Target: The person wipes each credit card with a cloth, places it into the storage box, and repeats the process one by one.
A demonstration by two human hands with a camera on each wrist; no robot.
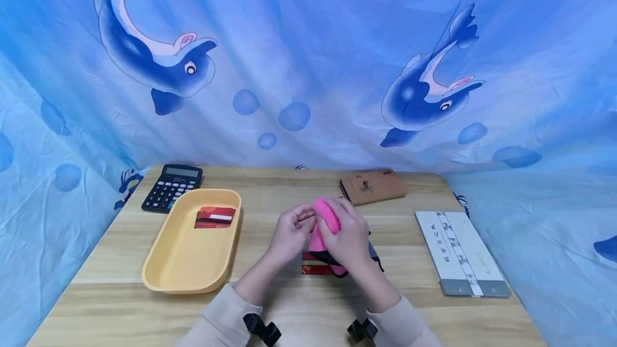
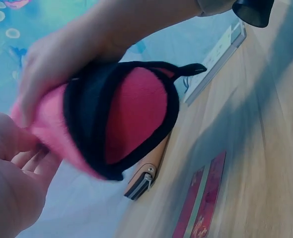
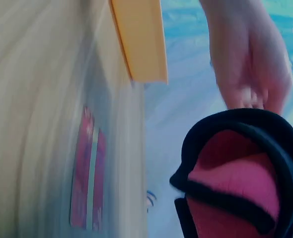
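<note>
A pink cloth pouch with black edging is held up above the table, its pink lining showing through the open mouth. My right hand grips the bunched pink end, its fingers wrapped over it. From the other side, my left hand pinches the pouch near that same end, fingers and thumb curled in. Below the pouch, a red card with a pale stripe lies on the wooden table.
On the left stands a yellow tray holding another red card, with a black calculator behind it. A brown wallet lies at the back, and a white and grey notebook on the right. A dolphin-print curtain hangs behind.
</note>
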